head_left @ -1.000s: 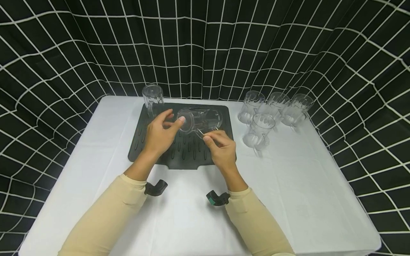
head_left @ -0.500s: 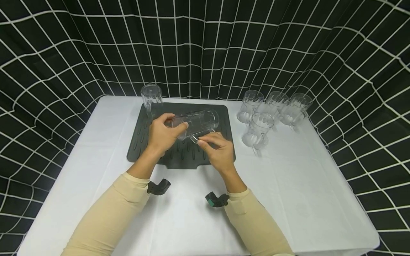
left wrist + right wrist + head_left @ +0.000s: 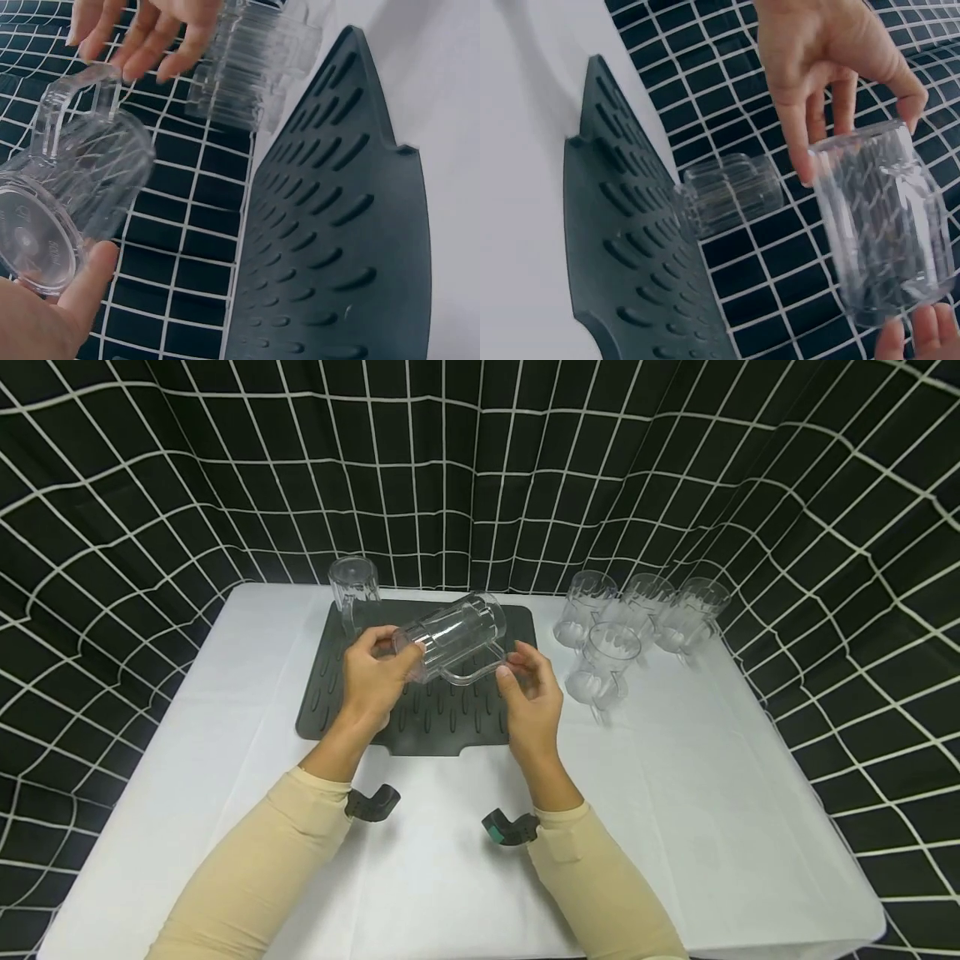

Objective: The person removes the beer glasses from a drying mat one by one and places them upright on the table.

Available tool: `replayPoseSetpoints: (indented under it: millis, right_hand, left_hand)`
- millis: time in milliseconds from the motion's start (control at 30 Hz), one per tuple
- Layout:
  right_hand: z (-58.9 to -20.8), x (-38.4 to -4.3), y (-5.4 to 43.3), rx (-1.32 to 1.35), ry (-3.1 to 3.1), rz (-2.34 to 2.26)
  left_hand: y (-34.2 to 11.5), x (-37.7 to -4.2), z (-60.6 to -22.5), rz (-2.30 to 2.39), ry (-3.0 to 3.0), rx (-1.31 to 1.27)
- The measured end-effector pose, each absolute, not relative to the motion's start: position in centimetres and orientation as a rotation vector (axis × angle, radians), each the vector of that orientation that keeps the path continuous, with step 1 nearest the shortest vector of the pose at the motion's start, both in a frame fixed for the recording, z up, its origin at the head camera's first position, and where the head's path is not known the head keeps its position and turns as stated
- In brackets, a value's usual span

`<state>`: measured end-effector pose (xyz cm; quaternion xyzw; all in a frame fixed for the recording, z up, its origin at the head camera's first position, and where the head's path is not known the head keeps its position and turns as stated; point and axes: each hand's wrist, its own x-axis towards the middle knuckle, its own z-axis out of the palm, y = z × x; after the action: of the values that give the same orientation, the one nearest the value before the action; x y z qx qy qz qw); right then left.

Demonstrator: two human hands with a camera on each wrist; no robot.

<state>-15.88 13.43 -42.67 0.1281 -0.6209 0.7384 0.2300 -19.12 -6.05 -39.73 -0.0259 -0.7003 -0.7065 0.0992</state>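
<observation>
A clear glass-like beer mug is held tilted on its side above the dark ribbed drying mat. My left hand grips it round the base, thumb on the near side. The mug's mouth points up and to the right, its handle toward me. My right hand is beside the handle's mouth end, fingers loosely bent and fingertips right at it. In the left wrist view the round base faces the camera, and the right hand's fingers hang over the handle.
Another clear mug stands upside down at the mat's back left corner. Several more mugs stand upright on the white tablecloth to the right. A black curtain with white grid lines encloses the back and sides.
The mug has turned in the left hand, its mouth end rising. The left hand has closed round the base. My right fingers have let go of the handle's middle and moved right.
</observation>
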Motion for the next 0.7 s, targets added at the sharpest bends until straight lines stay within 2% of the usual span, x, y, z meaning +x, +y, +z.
replayPoseSetpoints:
  millis: [400,700]
  right_hand:
    - [-40.9,-15.9,12.8,0.056,-1.284,2.788]
    - [-40.6,-15.9,13.0,0.089,-1.040,3.035]
  left_hand:
    - [-5.5,-18.7,-40.6,-2.432,-1.733,-0.238]
    - [-5.4,-18.7,-40.9,-2.531,-1.594,-0.307]
